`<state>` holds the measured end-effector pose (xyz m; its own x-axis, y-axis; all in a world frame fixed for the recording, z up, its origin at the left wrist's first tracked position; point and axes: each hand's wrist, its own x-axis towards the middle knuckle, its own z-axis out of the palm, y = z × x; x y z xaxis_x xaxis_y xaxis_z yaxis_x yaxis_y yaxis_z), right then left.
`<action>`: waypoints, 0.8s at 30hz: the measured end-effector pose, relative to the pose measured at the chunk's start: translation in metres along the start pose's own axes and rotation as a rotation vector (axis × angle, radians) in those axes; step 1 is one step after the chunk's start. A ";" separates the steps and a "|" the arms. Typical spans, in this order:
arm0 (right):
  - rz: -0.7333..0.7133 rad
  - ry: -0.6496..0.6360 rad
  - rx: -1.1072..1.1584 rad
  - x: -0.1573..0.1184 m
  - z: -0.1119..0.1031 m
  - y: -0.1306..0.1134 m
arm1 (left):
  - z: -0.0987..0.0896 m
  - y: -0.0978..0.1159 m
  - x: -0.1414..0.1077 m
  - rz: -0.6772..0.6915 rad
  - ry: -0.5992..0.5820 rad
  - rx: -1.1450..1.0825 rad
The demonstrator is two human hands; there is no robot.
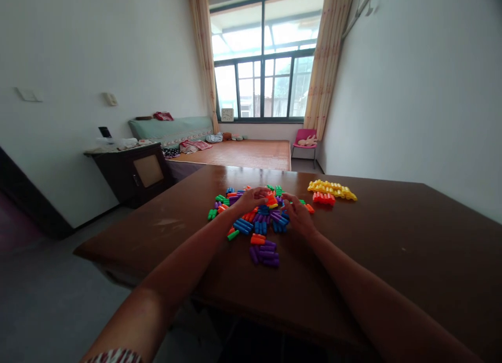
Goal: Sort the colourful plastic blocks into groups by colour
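Head view: orange piece [271, 198], at the far side of the pile [261, 227]; flanked by left hand [253, 196], nearer, fingers curled, grip not discernible, and right hand [301, 215], fingers parted.

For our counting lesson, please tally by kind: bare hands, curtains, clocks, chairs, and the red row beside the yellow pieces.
Left hand and right hand: 2
Left curtain and right curtain: 2
Clock: 1
Pink chair: 1
Red row: 1
Total: 7
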<state>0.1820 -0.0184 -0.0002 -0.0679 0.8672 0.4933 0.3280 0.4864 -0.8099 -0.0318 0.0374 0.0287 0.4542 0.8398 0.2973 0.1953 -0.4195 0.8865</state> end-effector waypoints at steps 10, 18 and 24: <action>0.071 0.095 0.124 0.028 -0.037 0.015 | 0.005 0.013 -0.010 -0.008 0.151 0.045; 0.639 0.606 -0.241 0.057 -0.171 0.100 | -0.116 -0.030 0.004 -0.135 0.665 0.177; 0.673 0.528 -0.527 0.049 -0.179 0.126 | -0.146 -0.086 -0.019 -0.242 0.807 0.125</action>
<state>0.3882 0.0663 -0.0211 0.6698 0.7238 0.1660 0.5287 -0.3078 -0.7910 -0.1842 0.1077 -0.0019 -0.3618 0.8799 0.3080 0.3234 -0.1914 0.9267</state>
